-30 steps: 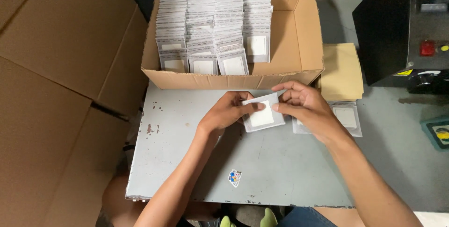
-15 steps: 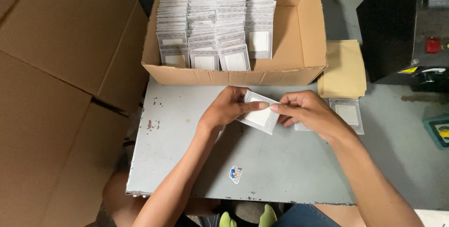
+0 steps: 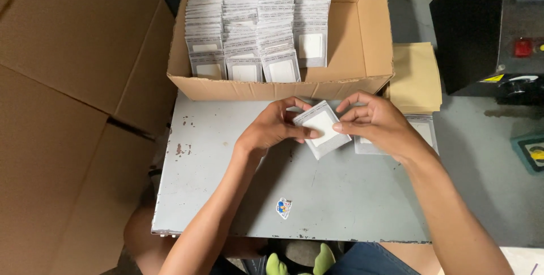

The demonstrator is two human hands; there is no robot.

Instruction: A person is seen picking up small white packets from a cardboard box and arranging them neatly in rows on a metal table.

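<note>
Both hands hold one pouch (image 3: 322,129) just above the grey table (image 3: 340,195), near the box's front wall. The left hand (image 3: 272,129) pinches the pouch's left edge, thumb on top and fingers curled underneath; the right hand (image 3: 377,123) closes on its right edge, fingertips pressed to the face. The pouch is a flat, nearly square grey sleeve with a white square showing on its face. It is turned on the diagonal, so one corner points to the far side and the opposite corner to the near side, and it tilts slightly with its near-right part lower. Being almost square, it has no clear long axis. Just right of it, partly under the right hand, a second pouch (image 3: 422,133) lies flat on the table. At the far side stands an open cardboard box (image 3: 362,54), holding four rows of like pouches (image 3: 258,31) stood on edge, packed tight on the left, with bare floor on the box's right. A tan envelope (image 3: 416,77) lies right of the box, and a black machine (image 3: 487,31) stands at the far right. A small sticker (image 3: 283,207) sits on the near part of the table.
</note>
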